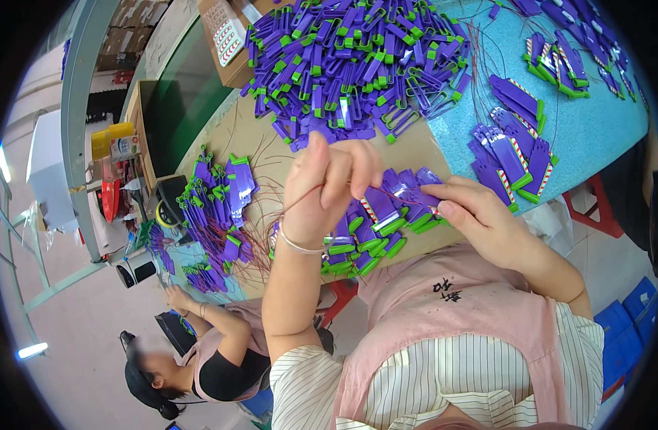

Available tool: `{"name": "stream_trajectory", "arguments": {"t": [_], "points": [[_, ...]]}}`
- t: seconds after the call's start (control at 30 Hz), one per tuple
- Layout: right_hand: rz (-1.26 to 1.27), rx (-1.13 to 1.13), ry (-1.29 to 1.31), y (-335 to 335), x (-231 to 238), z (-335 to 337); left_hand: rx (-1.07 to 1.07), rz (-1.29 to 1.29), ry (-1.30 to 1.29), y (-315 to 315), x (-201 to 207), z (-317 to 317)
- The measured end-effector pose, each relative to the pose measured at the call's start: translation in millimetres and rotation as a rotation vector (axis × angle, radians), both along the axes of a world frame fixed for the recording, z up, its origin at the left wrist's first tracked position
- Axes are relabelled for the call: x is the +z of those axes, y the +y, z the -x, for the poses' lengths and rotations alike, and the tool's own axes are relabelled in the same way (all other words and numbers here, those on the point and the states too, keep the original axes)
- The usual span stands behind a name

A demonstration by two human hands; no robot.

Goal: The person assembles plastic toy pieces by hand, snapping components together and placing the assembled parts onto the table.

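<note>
My left hand [332, 183] is raised over the table, fingers curled round a thin dark red wire [311, 190] that runs across toward my right. My right hand [479, 215] pinches a small purple plastic piece [417, 198] between thumb and fingers, close to the wire's other end. Just below both hands lies a group of purple pieces with green ends [368, 236], some with red-and-white striped edges. How the wire meets the piece in my right hand is too small to make out.
A big heap of purple-and-green clip-like parts [350, 64] covers the far table. Wired parts [214, 190] lie at left, bundled striped ones [508, 154] on the blue mat at right. A co-worker [221, 351] works at lower left. A yellow-capped container [115, 142] stands beyond.
</note>
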State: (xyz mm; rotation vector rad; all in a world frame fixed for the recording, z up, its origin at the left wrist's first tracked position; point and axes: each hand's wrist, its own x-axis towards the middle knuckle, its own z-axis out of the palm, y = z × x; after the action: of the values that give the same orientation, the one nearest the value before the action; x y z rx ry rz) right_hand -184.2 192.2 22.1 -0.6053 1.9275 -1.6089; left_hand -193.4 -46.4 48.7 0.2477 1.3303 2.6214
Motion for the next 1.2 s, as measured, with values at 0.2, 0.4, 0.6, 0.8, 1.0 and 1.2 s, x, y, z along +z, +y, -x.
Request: {"name": "stream_trajectory", "arguments": {"t": [0.2,0.4,0.6,0.8,1.0,1.2], "points": [[0.025,0.076,0.026,5,-4,-4,0.177,1.867,0.618,2,-30,19],[0.057,0.244,-0.125,4,4,-4,0.193,2.056,0.568,-4,-46,23],[0.022,0.265,-0.117,3,9,-3,0.205,2.003,0.496,-8,-40,21],[0.157,0.165,-0.446,-2,2,-10,0.234,1.862,0.501,-18,-32,21],[0.206,0.043,-0.549,-4,-10,-5,0.298,1.428,0.352,14,-9,-18],[0.088,-0.111,-0.230,-12,-14,-13,0.156,1.277,0.423,47,10,-47]]}}
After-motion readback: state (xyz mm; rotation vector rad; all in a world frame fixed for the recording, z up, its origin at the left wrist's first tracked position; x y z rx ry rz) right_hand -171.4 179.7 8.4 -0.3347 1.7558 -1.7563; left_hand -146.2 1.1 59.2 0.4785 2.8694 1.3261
